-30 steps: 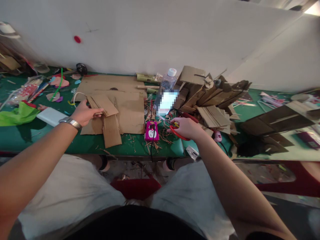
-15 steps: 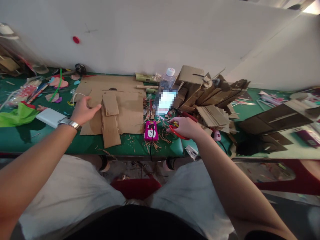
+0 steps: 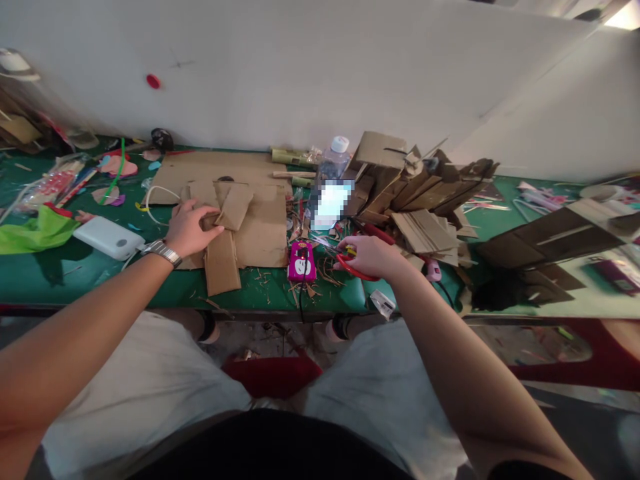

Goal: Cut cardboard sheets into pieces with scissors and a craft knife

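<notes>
My left hand (image 3: 193, 227), with a metal watch on its wrist, pinches the near end of a small cardboard piece (image 3: 237, 205), which is turned at a slant. Beneath it a longer cardboard strip (image 3: 223, 267) lies upright to the table's edge, on top of large flat cardboard sheets (image 3: 263, 230). My right hand (image 3: 370, 255) is closed around the red-handled scissors (image 3: 353, 265), their blades pointing left. Just left of the blades sits a bright pink box (image 3: 302, 262) with a white face and a black cable.
A white power bank (image 3: 109, 238) lies by my left wrist. Behind the scissors stand a clear bottle (image 3: 334, 163) and a lit phone (image 3: 332, 203). Stacked cardboard pieces (image 3: 425, 233) and a pink glue gun (image 3: 433, 270) are to the right. Scraps litter the green table (image 3: 165, 293).
My left hand has moved right and taken hold of the small cardboard piece, which has turned clockwise. The right hand with the scissors has stayed nearly still.
</notes>
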Motion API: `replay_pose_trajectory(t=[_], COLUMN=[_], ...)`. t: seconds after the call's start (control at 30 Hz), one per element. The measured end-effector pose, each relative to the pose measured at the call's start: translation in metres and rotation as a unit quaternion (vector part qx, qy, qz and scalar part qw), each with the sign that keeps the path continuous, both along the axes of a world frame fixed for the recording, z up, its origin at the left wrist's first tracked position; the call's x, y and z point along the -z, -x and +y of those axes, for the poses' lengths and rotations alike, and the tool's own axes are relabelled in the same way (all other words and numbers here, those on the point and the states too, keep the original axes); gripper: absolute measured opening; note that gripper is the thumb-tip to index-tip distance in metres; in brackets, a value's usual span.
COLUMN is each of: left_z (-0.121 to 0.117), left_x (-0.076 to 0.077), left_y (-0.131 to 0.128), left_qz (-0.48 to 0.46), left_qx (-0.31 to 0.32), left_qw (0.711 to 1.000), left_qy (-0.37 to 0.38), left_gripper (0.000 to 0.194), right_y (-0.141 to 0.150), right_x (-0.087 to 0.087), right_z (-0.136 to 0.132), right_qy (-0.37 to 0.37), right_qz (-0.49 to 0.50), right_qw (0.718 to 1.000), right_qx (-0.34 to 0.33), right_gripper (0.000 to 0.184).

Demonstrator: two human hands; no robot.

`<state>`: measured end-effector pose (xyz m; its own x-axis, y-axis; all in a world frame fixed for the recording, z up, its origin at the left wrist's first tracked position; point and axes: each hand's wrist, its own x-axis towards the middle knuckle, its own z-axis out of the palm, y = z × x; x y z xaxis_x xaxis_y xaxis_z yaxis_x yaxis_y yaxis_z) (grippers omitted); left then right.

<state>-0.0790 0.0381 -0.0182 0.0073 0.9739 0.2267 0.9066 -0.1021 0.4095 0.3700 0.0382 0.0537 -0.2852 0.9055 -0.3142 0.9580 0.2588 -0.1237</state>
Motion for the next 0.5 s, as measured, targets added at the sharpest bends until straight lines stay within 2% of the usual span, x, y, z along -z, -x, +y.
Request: replay_pose_trajectory(t=[0.13,0.3,0.4,0.5], left_z=[-0.003,-0.011,-0.02,-0.031], left_x=[-0.002,-0.012,-0.024,-0.033], left_y=[-0.009,-0.023,-0.033,-0.043], left_qz=[0.012,0.02,0.092,0.153], left_qx=[-0.004,-0.02,-0.084,-0.112], left_qw=[0.999,0.999,0.992,0.978], left_qy=[-0.042,-0.031,0.0,0.081], left_gripper=[0.033,0.038,0.062,0.094], right_y=[0.0,0.0,-0.001,-0.002], right_x=[0.001,0.004,0.004,0.004], right_z=[-0.003,-0.003,-0.002,-0.002], right_qy=[0.013,0.018,0.019,0.02], right_qz=[0.009,0.02,0.025,0.028], right_qw=[1.0,0.999,0.999,0.999], right_qx=[-0.024,-0.029,-0.029,-0.029], right_gripper=[0.055,0.057,0.058,0.057])
